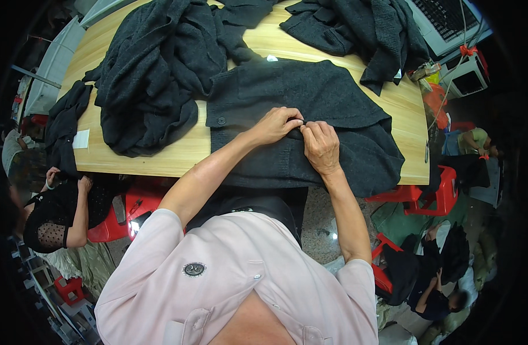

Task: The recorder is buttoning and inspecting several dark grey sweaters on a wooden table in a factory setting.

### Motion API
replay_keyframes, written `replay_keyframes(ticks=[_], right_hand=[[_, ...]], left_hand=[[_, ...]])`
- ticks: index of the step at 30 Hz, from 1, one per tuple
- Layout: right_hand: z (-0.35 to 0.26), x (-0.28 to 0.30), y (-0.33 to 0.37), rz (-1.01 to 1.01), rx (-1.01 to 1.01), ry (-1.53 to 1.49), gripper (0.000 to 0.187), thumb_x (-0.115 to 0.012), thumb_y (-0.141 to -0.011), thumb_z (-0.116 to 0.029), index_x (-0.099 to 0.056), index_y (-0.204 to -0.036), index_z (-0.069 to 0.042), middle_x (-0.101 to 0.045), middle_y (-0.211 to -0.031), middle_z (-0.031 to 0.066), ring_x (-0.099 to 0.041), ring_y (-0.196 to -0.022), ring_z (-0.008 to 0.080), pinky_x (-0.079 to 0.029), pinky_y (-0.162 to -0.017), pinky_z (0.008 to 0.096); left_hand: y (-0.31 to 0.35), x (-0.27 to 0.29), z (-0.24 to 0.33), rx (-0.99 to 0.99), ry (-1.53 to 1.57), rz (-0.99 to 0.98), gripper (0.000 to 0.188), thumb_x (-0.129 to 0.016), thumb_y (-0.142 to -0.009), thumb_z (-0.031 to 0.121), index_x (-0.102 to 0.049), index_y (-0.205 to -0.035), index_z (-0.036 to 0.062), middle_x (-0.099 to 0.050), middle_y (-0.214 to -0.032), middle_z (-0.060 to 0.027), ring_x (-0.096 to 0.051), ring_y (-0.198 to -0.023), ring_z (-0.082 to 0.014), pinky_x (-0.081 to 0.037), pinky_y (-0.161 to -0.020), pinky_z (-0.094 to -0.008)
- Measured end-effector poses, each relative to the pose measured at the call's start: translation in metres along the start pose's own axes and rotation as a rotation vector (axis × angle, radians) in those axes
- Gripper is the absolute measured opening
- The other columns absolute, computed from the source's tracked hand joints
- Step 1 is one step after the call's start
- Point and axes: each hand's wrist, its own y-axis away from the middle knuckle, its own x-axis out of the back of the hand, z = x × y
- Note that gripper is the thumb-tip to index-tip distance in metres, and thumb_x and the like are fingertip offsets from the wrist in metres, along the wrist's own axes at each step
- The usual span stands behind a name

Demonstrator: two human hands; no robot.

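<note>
While the left hand (pixel 275 125) and right hand (pixel 322 148), fingers (pixel 292 112) nearly closed, pinch the charcoal cardigan (pixel 344 103) mid-frame, uneven tugging could stretch it.

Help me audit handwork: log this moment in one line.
left hand: pinching charcoal knitted garment; right hand: pinching it; garment: spread on yellow wood-grain table

This is a garment workshop: dark knitwear (pixel 315 86) heaped and spread across a wood-grain table (pixel 410 132), red plastic stools (pixel 446 192), seated co-workers (pixel 63 221) and, dimly, perhaps cloth bundles (pixel 89 264).
</note>
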Motion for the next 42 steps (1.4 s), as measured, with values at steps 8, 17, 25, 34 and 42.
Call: replay_keyframes(ticks=[8, 17, 25, 34, 42], right_hand=[[0.003, -0.003, 0.005, -0.074, -0.119, -0.208, 0.008, -0.073, -0.092, -0.003, -0.065, -0.092, -0.003, -0.075, -0.102, 0.0116, -0.073, -0.095, 0.0304, -0.059, -0.087, 0.0436], [-0.006, -0.017, 0.007, -0.012, -0.367, -0.335, 0.014, -0.078, -0.088, 0.005, -0.066, -0.087, -0.001, -0.070, -0.084, 0.0120, -0.070, -0.081, 0.0313, -0.057, -0.072, 0.0428], [-0.031, -0.024, -0.007, 0.062, -0.729, -0.296, 0.023, -0.075, -0.086, 0.000, -0.069, -0.108, -0.005, -0.080, -0.094, 0.0102, -0.078, -0.088, 0.0324, -0.061, -0.075, 0.0444], [-0.027, -0.001, 0.010, 0.131, -0.543, -0.305, 0.006, -0.074, -0.091, -0.003, -0.074, -0.097, -0.004, -0.076, -0.101, 0.0135, -0.074, -0.096, 0.0344, -0.060, -0.084, 0.0460], [0.023, 0.049, 0.066, -0.037, -0.695, -0.213, 0.022, -0.083, -0.089, -0.006, -0.081, -0.111, -0.002, -0.077, -0.106, 0.0127, -0.073, -0.099, 0.0349, -0.059, -0.090, 0.0440]], left_hand=[[0.006, 0.004, -0.005, -0.116, 0.033, -0.045, 0.028, -0.084, -0.093, 0.017, -0.082, -0.116, 0.0005, -0.081, -0.111, -0.0181, -0.076, -0.105, -0.0337, -0.059, -0.096, -0.0432], [0.016, -0.014, -0.013, -0.286, -0.087, 0.247, 0.014, -0.084, -0.087, 0.004, -0.083, -0.101, 0.0017, -0.081, -0.097, -0.0137, -0.073, -0.087, -0.0314, -0.058, -0.080, -0.0411], [0.013, -0.014, -0.002, -0.424, -0.475, 0.352, 0.012, -0.074, -0.087, -0.002, -0.070, -0.098, 0.0020, -0.071, -0.093, -0.0124, -0.071, -0.088, -0.0335, -0.060, -0.080, -0.0422], [0.038, 0.005, 0.007, -0.420, -0.472, 0.044, 0.015, -0.075, -0.097, 0.008, -0.074, -0.110, 0.0004, -0.076, -0.132, -0.0137, -0.072, -0.115, -0.0335, -0.059, -0.100, -0.0436], [-0.010, -0.036, 0.048, -0.392, -0.686, 0.124, 0.026, -0.086, -0.086, 0.016, -0.070, -0.101, 0.0035, -0.072, -0.098, -0.0121, -0.072, -0.100, -0.0326, -0.058, -0.087, -0.0446]])
